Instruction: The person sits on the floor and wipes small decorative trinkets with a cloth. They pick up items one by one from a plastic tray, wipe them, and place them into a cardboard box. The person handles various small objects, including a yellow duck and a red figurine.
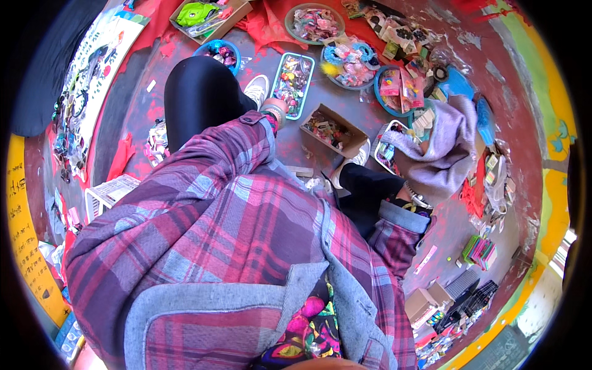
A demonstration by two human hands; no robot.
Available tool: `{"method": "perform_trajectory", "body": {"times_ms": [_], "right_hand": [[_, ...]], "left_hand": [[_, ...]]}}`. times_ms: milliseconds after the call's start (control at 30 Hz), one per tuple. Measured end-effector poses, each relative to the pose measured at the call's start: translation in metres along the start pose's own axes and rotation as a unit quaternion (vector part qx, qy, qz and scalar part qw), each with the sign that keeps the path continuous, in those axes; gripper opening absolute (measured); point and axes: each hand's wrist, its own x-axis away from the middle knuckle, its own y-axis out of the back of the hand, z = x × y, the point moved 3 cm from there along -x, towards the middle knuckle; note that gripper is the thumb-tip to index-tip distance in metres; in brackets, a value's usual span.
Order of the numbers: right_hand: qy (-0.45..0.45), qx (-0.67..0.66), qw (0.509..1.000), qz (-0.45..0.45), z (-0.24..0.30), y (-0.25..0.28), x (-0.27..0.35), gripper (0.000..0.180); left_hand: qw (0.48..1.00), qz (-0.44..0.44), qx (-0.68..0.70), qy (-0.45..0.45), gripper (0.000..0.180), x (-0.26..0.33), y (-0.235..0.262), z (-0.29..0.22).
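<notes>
My left hand (279,106) reaches forward past my bent knee, with bands around its wrist. It is at the near left corner of a pale green tray (301,110) filled with small shiny accessories; its fingers are too small and hidden to read. On the right, my right wrist (405,193) shows beyond a turned-back cuff, wearing a watch (420,201). The rest of that hand is hidden next to a lilac knitted cloth (449,154). The cloth partly covers a white basket (386,161) of small items. A cardboard box (351,147) of small pieces stands between my shoes.
Farther off are a clear tub (316,24) of pink accessories, a tub with blue fluffy hair ties (365,56), a blue basin (385,102) and a carton (237,17). Hair bands lie on a white board (92,80) at left. A white crate (110,190) stands beside me.
</notes>
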Motion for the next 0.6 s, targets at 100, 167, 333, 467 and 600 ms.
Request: {"method": "perform_trajectory", "body": {"times_ms": [100, 167, 333, 467, 600], "right_hand": [[0.120, 0.550, 0.801, 0.203, 0.000, 0.004, -0.007, 0.055], [-0.082, 0.136, 0.985, 0.070, -0.026, 0.018, -0.002, 0.042], [-0.125, 0.059, 0.988, -0.064, -0.043, 0.032, 0.003, 0.058], [-0.124, 0.209, 0.970, 0.010, -0.051, 0.029, -0.013, 0.062], [-0.221, 0.063, 0.970, -0.082, -0.068, 0.038, -0.011, 0.059]], "left_hand": [[0.989, 0.067, -0.118, -0.053, 0.023, 0.035, 0.061, -0.017], [0.972, -0.032, 0.174, 0.156, 0.026, 0.020, 0.056, 0.004], [0.908, -0.208, 0.322, 0.167, 0.031, -0.003, 0.095, -0.019], [0.929, -0.224, 0.279, 0.094, 0.041, -0.065, 0.090, -0.020], [0.944, -0.157, 0.271, 0.101, 0.059, -0.100, 0.101, -0.026]]}}
